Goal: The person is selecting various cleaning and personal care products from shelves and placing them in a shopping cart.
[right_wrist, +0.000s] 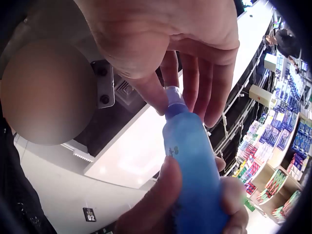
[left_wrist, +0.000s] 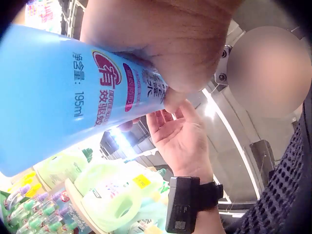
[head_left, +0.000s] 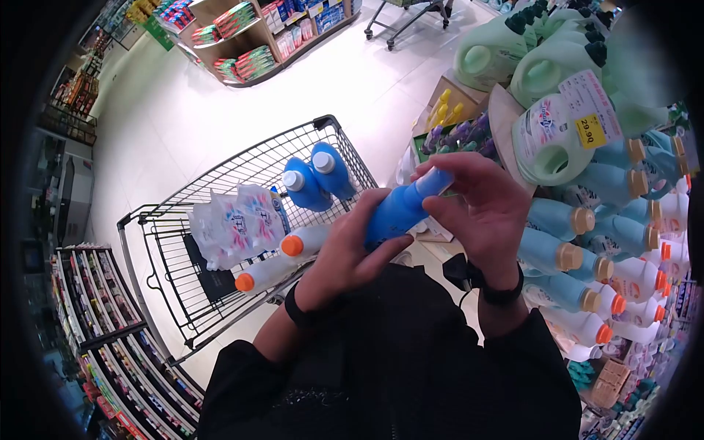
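Observation:
My left hand [head_left: 341, 257] grips a blue mosquito-repellent bottle [head_left: 394, 218] around its body, thumb along one side and fingers on the other. The bottle is tilted, its top pointing toward my right hand [head_left: 484, 209]. In the right wrist view, the thumb and forefinger of that hand pinch the pale cap [right_wrist: 173, 95], while the other fingers reach past it. The label with "195ml" faces the left wrist camera on the bottle's side [left_wrist: 78, 92].
A shopping cart [head_left: 242, 158] beside me holds two blue bottles [head_left: 304, 183], white bottles with orange caps [head_left: 292, 245] and clear-wrapped packs [head_left: 238, 224]. On my right stand large pale green jugs [head_left: 550, 139] and rows of light blue bottles [head_left: 554, 253]. Shelves [head_left: 242, 44] are farther ahead.

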`<state>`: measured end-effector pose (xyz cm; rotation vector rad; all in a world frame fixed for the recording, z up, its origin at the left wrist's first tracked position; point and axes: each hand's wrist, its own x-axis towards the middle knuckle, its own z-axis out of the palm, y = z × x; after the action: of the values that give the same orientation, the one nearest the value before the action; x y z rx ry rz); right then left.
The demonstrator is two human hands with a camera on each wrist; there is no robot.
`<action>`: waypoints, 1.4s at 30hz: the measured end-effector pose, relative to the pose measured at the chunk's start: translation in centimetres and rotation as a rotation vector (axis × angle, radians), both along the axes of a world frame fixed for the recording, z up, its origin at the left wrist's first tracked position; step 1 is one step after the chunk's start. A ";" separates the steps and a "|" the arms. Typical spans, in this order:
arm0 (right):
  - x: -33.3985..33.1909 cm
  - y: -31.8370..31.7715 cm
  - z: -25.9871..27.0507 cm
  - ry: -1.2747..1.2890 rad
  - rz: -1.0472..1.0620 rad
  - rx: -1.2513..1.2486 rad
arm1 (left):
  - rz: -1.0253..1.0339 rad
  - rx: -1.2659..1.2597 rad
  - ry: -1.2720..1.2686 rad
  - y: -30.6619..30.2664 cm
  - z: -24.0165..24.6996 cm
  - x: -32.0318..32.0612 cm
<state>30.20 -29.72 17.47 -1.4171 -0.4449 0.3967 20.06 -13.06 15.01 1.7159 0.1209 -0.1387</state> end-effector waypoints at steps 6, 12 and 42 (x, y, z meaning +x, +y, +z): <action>-1.1 0.1 -1.7 -0.098 0.047 0.085 | 0.022 -0.004 -0.023 -0.2 -1.3 -0.8; -2.2 1.0 -6.1 0.168 -0.041 0.241 | 0.093 0.056 0.063 -0.4 -0.6 -2.1; -20.8 4.4 -28.0 -0.206 0.352 -0.555 | 0.385 -0.027 0.252 -6.6 2.1 -10.3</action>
<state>9.36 -25.33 -10.53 -1.9336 -0.8002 0.6989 9.75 -19.69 17.12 1.6115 0.6279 -0.0689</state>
